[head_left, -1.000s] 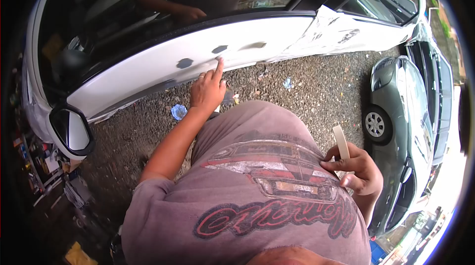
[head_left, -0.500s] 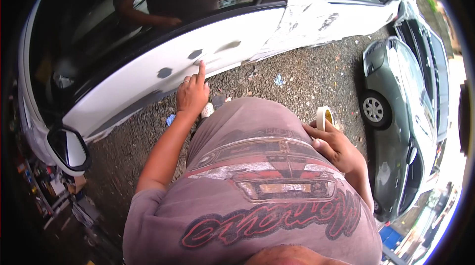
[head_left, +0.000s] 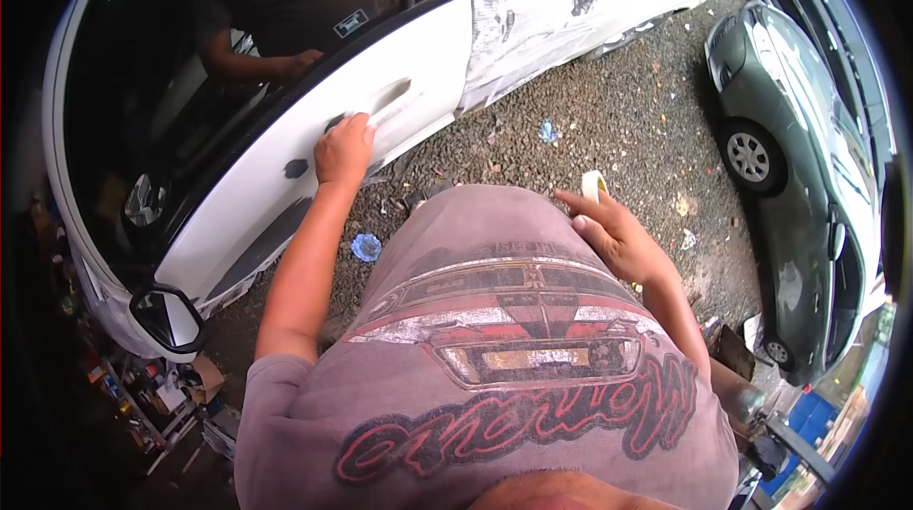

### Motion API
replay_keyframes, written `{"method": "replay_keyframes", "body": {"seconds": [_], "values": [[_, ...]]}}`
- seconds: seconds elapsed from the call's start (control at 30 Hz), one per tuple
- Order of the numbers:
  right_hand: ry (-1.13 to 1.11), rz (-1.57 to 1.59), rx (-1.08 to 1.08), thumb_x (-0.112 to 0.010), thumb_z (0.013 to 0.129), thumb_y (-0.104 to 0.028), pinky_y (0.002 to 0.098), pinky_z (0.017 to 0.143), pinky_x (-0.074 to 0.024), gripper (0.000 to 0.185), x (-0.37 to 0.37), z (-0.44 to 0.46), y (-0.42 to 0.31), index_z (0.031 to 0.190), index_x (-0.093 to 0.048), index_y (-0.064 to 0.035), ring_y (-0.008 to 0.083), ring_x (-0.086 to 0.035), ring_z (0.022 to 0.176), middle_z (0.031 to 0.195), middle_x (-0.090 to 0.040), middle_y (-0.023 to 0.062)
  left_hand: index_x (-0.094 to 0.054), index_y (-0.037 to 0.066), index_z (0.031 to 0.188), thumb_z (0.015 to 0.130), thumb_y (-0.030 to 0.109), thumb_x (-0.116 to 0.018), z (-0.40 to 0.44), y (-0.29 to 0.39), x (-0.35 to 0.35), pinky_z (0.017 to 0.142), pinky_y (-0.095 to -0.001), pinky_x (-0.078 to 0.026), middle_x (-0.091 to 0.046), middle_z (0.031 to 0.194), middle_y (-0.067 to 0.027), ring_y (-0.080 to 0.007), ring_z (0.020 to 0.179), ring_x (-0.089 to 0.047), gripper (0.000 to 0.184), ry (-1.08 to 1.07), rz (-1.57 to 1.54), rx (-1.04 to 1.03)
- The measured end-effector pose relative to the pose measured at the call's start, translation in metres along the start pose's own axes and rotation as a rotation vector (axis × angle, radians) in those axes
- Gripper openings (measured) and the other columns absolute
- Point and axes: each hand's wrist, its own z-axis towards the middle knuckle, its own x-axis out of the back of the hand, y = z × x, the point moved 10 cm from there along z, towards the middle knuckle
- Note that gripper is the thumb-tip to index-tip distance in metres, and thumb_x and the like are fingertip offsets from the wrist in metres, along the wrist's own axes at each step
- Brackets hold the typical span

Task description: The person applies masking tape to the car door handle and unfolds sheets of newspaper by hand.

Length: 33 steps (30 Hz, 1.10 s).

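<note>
My left hand is closed against the white car door, knuckles up, beside a dark grey patch that it partly covers. Its fingertips are hidden, so I cannot tell whether anything is in them. A second grey patch lies to the left, and the door handle is just to the right. Beside my belly, my right hand holds a roll of masking tape, with the index finger pointing out.
Masking paper covers the panel to the right of the door. The side mirror juts out at lower left. A grey-green car stands on the right. Blue crumpled scraps lie on the gravel. A cluttered rack is at lower left.
My left index finger was stretched out beneath the grey patch; now the hand is curled and up against the door. The view has shifted. My right hand still holds the tape.
</note>
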Motion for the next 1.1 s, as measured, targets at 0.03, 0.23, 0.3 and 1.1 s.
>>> {"method": "replay_keyframes", "body": {"seconds": [0.03, 0.23, 0.3, 1.1], "values": [[0.011, 0.011, -0.006, -0.055, 0.113, -0.033, 0.0418, 0.109, -0.0480, 0.052, 0.003, 0.008, 0.004, 0.157, -0.056, -0.0068, 0.0346, -0.066, 0.118, 0.133, -0.067, 0.0223, -0.075, 0.019, 0.128, 0.098, 0.029, -0.074, 0.001, 0.007, 0.007, 0.081, -0.0495, -0.061, -0.078, 0.108, -0.0124, -0.0375, 0.093, -0.075, 0.032, -0.005, 0.003, -0.015], [0.148, 0.354, 0.244, -0.058, 0.098, 0.006, 0.0382, 0.108, -0.0498, 0.099, 0.019, 0.031, -0.031, 0.177, -0.003, -0.0173, 0.0255, -0.068, 0.116, 0.135, -0.070, 0.0167, -0.077, 0.007, 0.131, 0.088, 0.015, -0.087, -0.019, 0.133, 0.059, 0.074, -0.0323, -0.060, -0.078, 0.113, -0.0122, -0.0153, 0.087, -0.074, 0.044, -0.191, -0.858, -0.034], [0.108, 0.434, 0.279, -0.060, 0.097, 0.009, 0.0385, 0.109, -0.0495, 0.106, 0.016, 0.043, -0.042, 0.177, 0.005, -0.0183, 0.0258, -0.069, 0.118, 0.136, -0.071, 0.0185, -0.075, 0.002, 0.133, 0.087, 0.012, -0.088, -0.028, 0.186, 0.088, 0.080, -0.0329, -0.062, -0.074, 0.129, -0.0140, -0.0168, 0.099, -0.076, 0.049, -0.198, -1.114, -0.161], [0.013, -0.016, 0.407, -0.059, 0.103, 0.000, 0.0377, 0.069, -0.0513, 0.094, -0.034, 0.089, -0.106, 0.175, 0.000, -0.0081, 0.0337, -0.064, 0.066, 0.077, -0.063, 0.0201, -0.067, 0.001, 0.111, 0.095, 0.001, -0.077, -0.070, 0.180, 0.106, 0.077, -0.0363, -0.062, -0.080, 0.098, -0.0143, -0.0262, 0.090, -0.081, 0.019, -0.118, -0.926, -0.015]]}}
